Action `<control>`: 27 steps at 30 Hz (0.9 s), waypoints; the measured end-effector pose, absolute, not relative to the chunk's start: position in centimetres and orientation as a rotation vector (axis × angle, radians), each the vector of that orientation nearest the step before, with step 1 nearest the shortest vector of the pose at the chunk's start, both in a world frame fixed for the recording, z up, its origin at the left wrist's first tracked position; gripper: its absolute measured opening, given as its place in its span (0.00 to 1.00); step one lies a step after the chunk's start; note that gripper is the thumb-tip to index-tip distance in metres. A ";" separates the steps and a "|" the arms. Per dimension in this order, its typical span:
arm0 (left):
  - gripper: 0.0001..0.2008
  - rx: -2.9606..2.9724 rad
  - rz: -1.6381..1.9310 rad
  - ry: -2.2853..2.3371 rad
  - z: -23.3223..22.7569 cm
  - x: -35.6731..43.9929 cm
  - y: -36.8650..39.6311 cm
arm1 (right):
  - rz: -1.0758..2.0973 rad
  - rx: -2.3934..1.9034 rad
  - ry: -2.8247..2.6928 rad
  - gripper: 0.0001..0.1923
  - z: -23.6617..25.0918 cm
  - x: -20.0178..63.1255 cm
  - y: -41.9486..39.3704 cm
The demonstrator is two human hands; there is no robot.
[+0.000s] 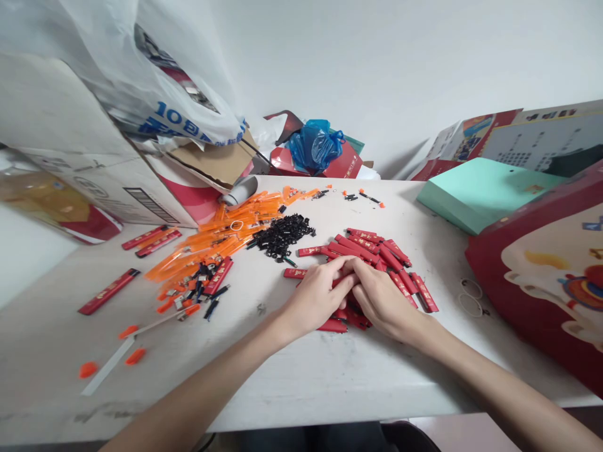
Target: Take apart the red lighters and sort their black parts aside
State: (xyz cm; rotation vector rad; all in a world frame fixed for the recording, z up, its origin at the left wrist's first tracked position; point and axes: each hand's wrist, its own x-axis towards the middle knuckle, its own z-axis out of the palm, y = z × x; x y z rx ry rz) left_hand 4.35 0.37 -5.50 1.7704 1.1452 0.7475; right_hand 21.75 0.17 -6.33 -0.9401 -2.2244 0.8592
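Observation:
Over a pile of slim red cases with gold lettering and dark ends (358,248), lighter-like in shape, my two hands meet. My left hand (318,292) is closed, its fingertips curled in against the other hand. My right hand (381,298) is closed too, fingers bent over those of the left. What lies between the fingers, if anything, is hidden. Red cases show beneath and around both hands. Left of the pile is a heap of small black parts (282,235), beside a spread of translucent orange plastic pieces (240,216).
Single red cases (109,292) lie at the left, near small orange caps (88,369) and a white strip (109,365). A carton (136,182) and plastic bag (188,81) stand at back left. On the right are rings (471,298), a mint box (485,191) and a red bag (532,270).

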 end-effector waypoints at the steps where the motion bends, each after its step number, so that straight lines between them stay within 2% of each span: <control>1: 0.17 1.752 0.751 1.131 -5.4 4.3 0.4 | 0.898 -0.922 -2.198 0.11 -6.2 21.8 0.2; 9: 0.18 1.586 0.850 1.021 -5.5 3.9 0.9 | 1.143 -0.941 -1.996 0.17 -5.0 22.3 0.4; 18: 0.21 1.385 0.821 0.963 -4.7 3.7 1.1 | 1.131 -0.857 -1.947 0.18 -5.0 22.7 0.7; 27: 0.19 1.309 0.775 0.930 -4.5 3.2 1.7 | 1.064 -0.868 -1.955 0.17 -5.0 23.6 1.6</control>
